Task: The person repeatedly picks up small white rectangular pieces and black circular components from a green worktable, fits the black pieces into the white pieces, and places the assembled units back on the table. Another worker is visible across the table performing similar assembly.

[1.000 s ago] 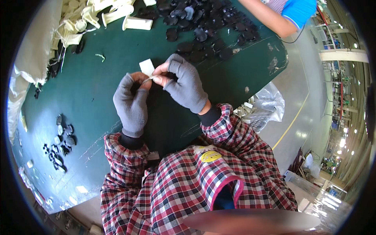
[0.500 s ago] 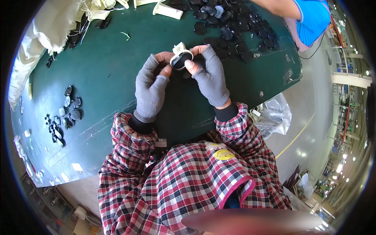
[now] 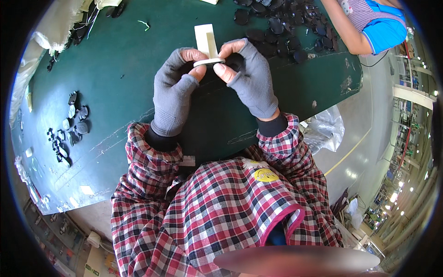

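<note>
Between my two hands I hold a cream plastic part (image 3: 206, 42) with a flat oval rim and a block-shaped stem pointing away from me. My left hand (image 3: 174, 90), in a grey fingerless glove, pinches the rim's left side between thumb and fingers. On the right side, my right hand (image 3: 253, 81), gloved alike, grips the same rim with thumb and forefinger. The part is raised above the green table. Its oval face is seen nearly edge-on, so what sits in it is hidden. Several black oval pieces (image 3: 277, 25) lie beyond my right hand.
A small group of black pieces (image 3: 82, 127) lies at the left of the green table (image 3: 120, 101). A whitish sack (image 3: 50, 27) stands at the far left. Another person's arm (image 3: 347, 30) reaches in at the far right. Clear plastic (image 3: 328, 129) hangs by the right edge.
The cream part has tipped in my hands: its black oval face showed before, and now its rim is edge-on with the stem standing up. The other person's arm has shifted right.
</note>
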Tool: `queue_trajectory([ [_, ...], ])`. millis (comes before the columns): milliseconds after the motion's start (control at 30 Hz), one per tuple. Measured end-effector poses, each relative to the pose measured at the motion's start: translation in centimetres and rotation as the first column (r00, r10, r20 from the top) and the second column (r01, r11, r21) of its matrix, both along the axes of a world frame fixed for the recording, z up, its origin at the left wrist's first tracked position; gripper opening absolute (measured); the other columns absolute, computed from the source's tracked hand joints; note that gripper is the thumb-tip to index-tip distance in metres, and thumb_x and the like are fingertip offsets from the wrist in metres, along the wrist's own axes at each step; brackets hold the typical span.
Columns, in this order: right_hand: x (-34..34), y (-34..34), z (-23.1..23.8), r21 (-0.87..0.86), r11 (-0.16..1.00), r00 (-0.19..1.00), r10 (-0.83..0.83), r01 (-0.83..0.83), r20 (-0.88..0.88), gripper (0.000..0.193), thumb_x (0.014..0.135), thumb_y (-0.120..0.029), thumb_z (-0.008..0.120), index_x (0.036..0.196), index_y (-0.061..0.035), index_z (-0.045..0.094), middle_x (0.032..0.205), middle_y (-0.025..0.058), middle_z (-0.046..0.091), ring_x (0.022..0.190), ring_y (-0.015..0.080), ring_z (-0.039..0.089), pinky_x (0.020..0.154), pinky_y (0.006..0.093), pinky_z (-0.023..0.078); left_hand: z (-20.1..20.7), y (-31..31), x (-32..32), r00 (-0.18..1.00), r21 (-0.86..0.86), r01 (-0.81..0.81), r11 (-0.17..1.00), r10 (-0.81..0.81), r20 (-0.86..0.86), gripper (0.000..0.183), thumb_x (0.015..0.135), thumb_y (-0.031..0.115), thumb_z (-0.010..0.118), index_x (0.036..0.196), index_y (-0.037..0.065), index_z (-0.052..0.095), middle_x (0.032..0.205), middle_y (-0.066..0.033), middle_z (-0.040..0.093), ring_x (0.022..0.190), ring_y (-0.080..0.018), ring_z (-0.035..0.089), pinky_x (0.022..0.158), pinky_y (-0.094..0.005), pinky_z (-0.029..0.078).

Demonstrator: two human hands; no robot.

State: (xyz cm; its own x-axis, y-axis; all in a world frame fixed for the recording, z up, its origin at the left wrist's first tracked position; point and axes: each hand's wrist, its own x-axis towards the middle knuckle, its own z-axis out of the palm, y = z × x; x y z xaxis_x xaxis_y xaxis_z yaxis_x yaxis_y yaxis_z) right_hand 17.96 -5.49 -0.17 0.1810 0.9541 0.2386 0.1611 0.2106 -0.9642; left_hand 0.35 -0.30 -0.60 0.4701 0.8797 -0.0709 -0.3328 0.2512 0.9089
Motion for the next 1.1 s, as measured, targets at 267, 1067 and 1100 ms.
queue_trajectory([
  [267,-1.0,-0.2,0.0,0.009,1.000,0.997,-0.019,0.019,0.073,0.015,0.093,-0.010,0.071,0.105,-0.0046,0.063,0.098,0.0079,0.066,0.086,0.0162,0.069,0.075,0.0270,0.055,0.5,-0.2,0.3,0.992,0.033,-0.053,0.998,0.056,-0.111,0.011,0.098,0.005,0.065,0.108,0.000,0.067,0.102,0.0001,0.064,0.089,-0.0062,0.056,0.079,-0.0212,0.046],
  [1067,2.1,-2.4,0.9,0.188,0.980,0.974,-0.102,0.064,0.202,0.010,0.090,-0.006,0.070,0.099,-0.0022,0.068,0.091,0.0049,0.066,0.081,0.0150,0.063,0.074,0.0290,0.050,0.5,0.3,0.9,0.921,0.566,0.042,0.823,0.188,-0.342,0.014,0.098,0.009,0.064,0.107,-0.002,0.065,0.097,-0.0102,0.062,0.087,-0.0190,0.061,0.082,-0.0308,0.050],
  [1100,3.6,-4.7,1.4,0.105,0.992,0.975,-0.086,0.065,0.206,0.011,0.089,-0.006,0.070,0.099,-0.0019,0.068,0.091,0.0047,0.065,0.081,0.0140,0.061,0.074,0.0284,0.049,0.1,0.4,0.6,0.935,0.496,0.004,0.868,0.173,-0.310,0.015,0.098,0.009,0.063,0.108,-0.002,0.065,0.098,-0.0107,0.062,0.087,-0.0194,0.061,0.081,-0.0307,0.050],
])
